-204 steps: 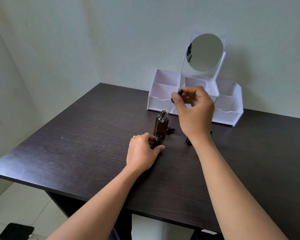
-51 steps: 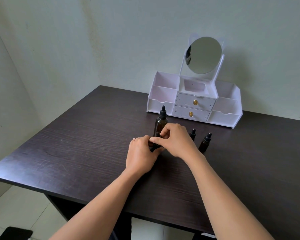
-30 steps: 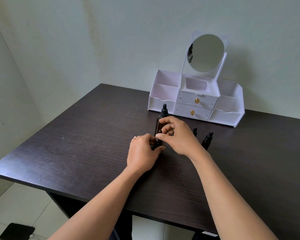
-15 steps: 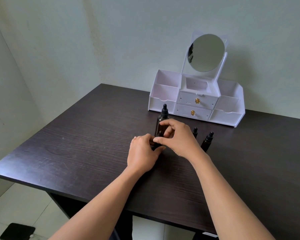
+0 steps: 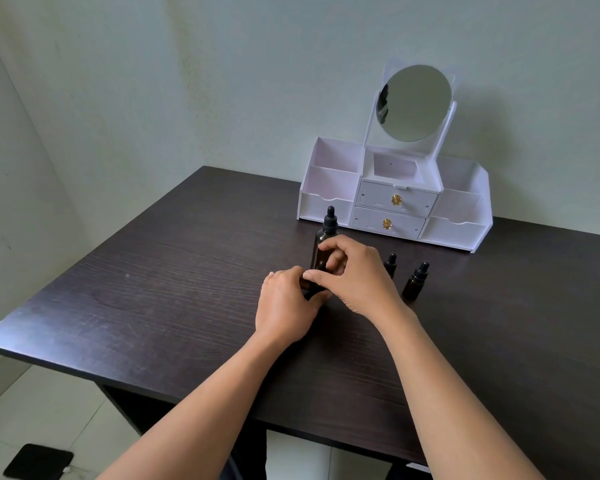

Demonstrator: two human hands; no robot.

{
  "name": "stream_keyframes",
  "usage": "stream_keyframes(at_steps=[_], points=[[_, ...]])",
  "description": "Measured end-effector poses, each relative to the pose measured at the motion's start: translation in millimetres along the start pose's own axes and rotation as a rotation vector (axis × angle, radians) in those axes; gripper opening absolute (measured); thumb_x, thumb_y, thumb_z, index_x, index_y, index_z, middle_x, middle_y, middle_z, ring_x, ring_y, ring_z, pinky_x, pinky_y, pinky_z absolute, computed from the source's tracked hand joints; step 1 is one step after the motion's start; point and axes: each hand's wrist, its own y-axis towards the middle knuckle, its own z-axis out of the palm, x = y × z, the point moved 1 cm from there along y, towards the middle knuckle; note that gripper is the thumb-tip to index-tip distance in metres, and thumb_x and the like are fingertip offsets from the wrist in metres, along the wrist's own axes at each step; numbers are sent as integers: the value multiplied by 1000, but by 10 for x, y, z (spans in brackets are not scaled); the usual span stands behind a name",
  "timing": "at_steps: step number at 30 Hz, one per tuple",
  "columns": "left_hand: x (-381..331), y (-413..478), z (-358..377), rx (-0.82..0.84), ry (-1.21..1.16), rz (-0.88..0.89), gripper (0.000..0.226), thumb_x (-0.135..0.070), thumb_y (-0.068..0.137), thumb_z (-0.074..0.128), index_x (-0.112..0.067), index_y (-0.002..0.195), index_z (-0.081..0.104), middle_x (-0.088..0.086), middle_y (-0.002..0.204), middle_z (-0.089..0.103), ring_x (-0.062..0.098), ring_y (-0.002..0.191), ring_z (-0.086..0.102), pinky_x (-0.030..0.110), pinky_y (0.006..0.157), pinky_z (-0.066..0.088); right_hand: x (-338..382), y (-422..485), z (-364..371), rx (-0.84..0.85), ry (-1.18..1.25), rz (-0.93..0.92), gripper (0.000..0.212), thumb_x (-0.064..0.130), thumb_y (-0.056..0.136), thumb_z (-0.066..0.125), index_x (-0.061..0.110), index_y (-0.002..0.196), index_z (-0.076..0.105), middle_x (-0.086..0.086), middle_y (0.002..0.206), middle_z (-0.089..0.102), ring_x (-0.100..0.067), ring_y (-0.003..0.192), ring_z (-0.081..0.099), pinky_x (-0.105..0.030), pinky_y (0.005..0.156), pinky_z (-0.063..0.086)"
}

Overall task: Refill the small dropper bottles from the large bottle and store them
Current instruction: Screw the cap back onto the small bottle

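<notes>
The large amber bottle [image 5: 327, 233] stands upright on the dark table with its black dropper cap on. Just in front of it, my left hand [image 5: 286, 306] grips a small dropper bottle [image 5: 313, 289] that is almost fully hidden by my fingers. My right hand [image 5: 355, 273] pinches the top of that same small bottle from above. Two more small amber dropper bottles stand capped to the right: one [image 5: 390, 265] partly behind my right hand, the other [image 5: 415, 281] in plain sight.
A white organizer [image 5: 454, 230] with a round mirror [image 5: 415, 102], two gold-knobbed drawers and open side compartments stands at the back of the dark table [image 5: 174, 289]. The table's front edge is near me; a dark object [image 5: 37, 462] lies on the floor at left.
The large bottle's dropper, held up in my right hand earlier, is back on its bottle. My right hand came down onto the small bottle's top and has shifted its fingers slightly there.
</notes>
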Motion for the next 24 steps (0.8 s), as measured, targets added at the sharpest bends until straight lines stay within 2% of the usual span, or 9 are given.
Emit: stream_keyframes(at_steps=[2,4,7,11,15,20,22,24], points=[[-2,-3,5,-4,-14,-4,28,-42,81,79,-22,95,67,-10,88,67,12,93,57,46,104,44,21,4,-49,-15,36,-18,49,39,74,84,30,117,64,14,89,65,-7,68,60,-26,71,56],[-1,1,5,-5,-24,-8,30,-45,80,80,-24,98,68,-14,88,64,10,95,56,46,106,44,27,24,-109,46,65,-28,46,27,78,81,30,121,63,17,97,69,-9,75,64,-25,76,57],[15,9,22,-6,-23,1,29,-42,80,80,-23,99,69,-15,88,65,8,94,55,46,105,43,9,26,-113,144,69,-23,43,17,80,75,32,120,65,19,98,73,-6,83,65,-26,79,55],[4,4,4,7,-20,-3,26,-41,80,80,-24,91,64,-13,85,64,12,93,58,45,102,46,-25,13,-11,63,86,25,38,21,78,82,29,111,67,11,88,71,-6,76,63,-23,77,53],[3,3,8,16,-20,-14,28,-41,80,79,-19,89,64,-6,88,69,16,93,62,46,101,47,2,0,-1,17,70,32,47,35,72,87,30,114,66,11,88,68,-7,75,63,-23,74,55],[-3,-1,5,6,-31,-11,27,-43,80,80,-25,96,67,-16,87,62,9,95,58,45,104,45,71,38,-111,113,66,-16,50,19,80,76,30,127,61,17,101,71,-5,88,64,-19,76,51],[1,1,11,7,-28,-7,27,-42,81,80,-25,97,68,-19,85,59,7,94,56,45,105,44,74,38,-110,156,13,-15,49,17,83,72,32,128,60,19,99,72,-1,92,63,-20,82,49],[-4,-1,8,10,-24,-8,26,-41,80,80,-24,95,67,-16,85,61,8,93,56,46,105,44,62,25,-79,124,9,6,44,19,83,75,31,123,63,16,94,72,-1,89,64,-23,84,50]])
